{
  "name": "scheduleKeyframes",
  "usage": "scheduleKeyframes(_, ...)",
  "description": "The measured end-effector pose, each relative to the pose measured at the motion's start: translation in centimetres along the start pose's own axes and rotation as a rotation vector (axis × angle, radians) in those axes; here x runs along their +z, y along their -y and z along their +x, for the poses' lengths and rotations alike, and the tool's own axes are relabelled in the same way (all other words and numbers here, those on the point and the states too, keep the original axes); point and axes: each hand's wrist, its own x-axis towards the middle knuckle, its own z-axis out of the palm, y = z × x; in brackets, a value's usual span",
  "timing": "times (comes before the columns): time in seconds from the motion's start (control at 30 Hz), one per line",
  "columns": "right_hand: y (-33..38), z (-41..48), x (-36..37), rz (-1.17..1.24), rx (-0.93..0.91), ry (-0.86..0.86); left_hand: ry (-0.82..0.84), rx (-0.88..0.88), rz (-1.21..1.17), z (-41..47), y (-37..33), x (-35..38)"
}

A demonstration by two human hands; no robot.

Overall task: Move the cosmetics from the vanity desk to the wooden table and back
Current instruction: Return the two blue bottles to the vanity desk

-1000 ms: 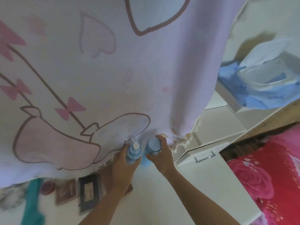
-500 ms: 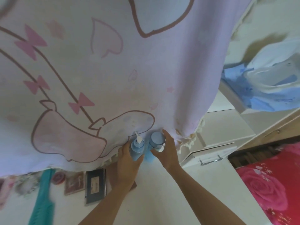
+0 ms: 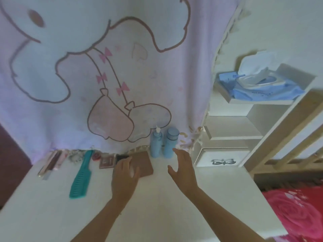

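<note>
Standing upright, pump bottle (image 3: 156,144) and capped bottle (image 3: 170,144) share the desk (image 3: 218,198).

hands off the 2 bottles

both hands have let go. the pump bottle (image 3: 156,144) and the capped bottle (image 3: 171,144) now stand free on the worktop (image 3: 157,203). the left hand (image 3: 125,173) has dropped back onto the brown case (image 3: 145,165), fingers relaxed; the right hand (image 3: 183,167) has pulled away, fingers spread, just short of the capped bottle.
</note>
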Motion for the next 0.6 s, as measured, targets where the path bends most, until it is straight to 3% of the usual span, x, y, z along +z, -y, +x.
scheduleKeyframes(0.37, 11.5, -9.8, 0.5, -0.031, -0.409, 0.169, -0.274, 0.002, 0.308, -13.8, 3.3, -16.0)
scheduleKeyframes(0.6, 27.6, -16.3, 6.2, 0.107, -0.67, 0.334, -0.476, -0.223, 0.381, -24.9, 10.5, -30.0)
